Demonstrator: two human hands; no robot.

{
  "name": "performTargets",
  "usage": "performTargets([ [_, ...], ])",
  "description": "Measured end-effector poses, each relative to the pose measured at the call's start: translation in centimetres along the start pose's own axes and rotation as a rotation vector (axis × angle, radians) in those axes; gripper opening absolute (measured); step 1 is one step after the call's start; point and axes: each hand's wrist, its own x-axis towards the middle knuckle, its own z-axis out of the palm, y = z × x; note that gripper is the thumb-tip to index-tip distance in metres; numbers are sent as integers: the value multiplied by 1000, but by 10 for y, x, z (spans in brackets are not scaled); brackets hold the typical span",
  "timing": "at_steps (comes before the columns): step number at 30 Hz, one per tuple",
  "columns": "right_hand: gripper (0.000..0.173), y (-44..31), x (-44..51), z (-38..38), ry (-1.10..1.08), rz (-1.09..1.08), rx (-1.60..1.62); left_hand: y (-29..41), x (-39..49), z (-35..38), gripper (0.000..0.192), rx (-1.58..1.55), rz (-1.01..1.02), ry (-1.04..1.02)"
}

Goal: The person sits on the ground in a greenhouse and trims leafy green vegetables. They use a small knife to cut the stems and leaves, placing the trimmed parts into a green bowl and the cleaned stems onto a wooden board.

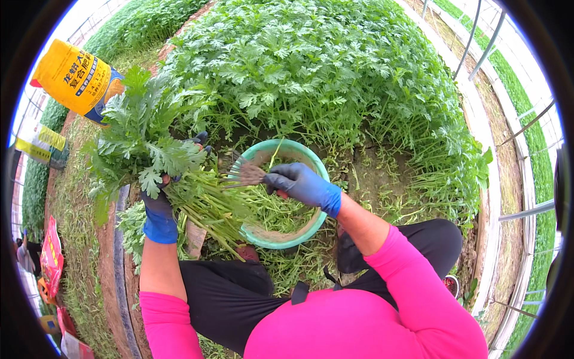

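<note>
In my left hand (159,208), gloved in blue and dark rubber, is a large bunch of leafy greens (148,148), its stems (213,208) slanting down to the right. My right hand (298,184), gloved alike, grips a small tool with thin tines (245,174), partly blurred, which points left at the stems. Below my right hand stands a round green basin (314,229) with soil on its inner wall and loose trimmings (287,215) inside. The bunch's stems overlap the basin's left rim. Part of the tool's handle is hidden in my fingers.
Dense leafy greens (314,67) grow just beyond the basin. A yellow fertilizer bag (76,76) stands at the upper left, with red packaging (51,260) at the lower left. Cut greens (132,229) lie beside my left forearm. Metal poles (489,45) and a pale border (493,233) run along the right.
</note>
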Motion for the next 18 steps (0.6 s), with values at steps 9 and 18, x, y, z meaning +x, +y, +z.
performTargets([
  [9,45,97,-29,-47,298,436,-797,49,3,99,58,-324,-95,-216],
  [18,28,11,-3,8,60,-78,186,26,8,154,48,-73,-261,-79],
])
